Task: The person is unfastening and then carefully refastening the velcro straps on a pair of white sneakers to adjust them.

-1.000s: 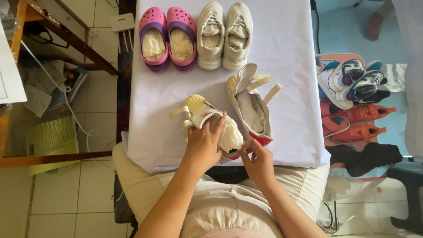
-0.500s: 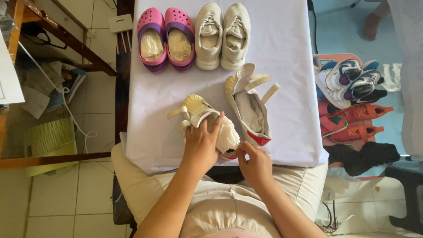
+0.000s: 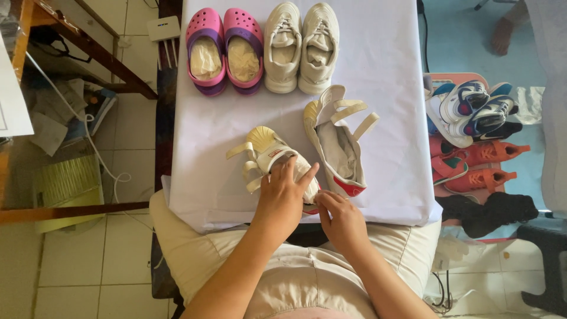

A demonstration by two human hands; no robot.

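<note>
A cream strapped shoe with a red toe (image 3: 266,155) lies near the front edge of the white-covered table (image 3: 390,118). My left hand (image 3: 284,198) rests on top of it, fingers spread over its front. My right hand (image 3: 341,220) is at the shoe's red toe end, fingers curled and pinching there. Its mate, a second cream shoe (image 3: 338,142) with open straps, lies just to the right, untouched.
Pink clogs (image 3: 226,50) stuffed with paper and beige sneakers (image 3: 301,47) stand along the table's far edge. Several more shoes (image 3: 472,136) sit on the floor to the right. Another person's bare foot (image 3: 503,32) shows top right. A wooden desk (image 3: 59,35) is at left.
My right hand has shifted slightly inward toward the shoe's toe. The left hand stays pressed on the shoe.
</note>
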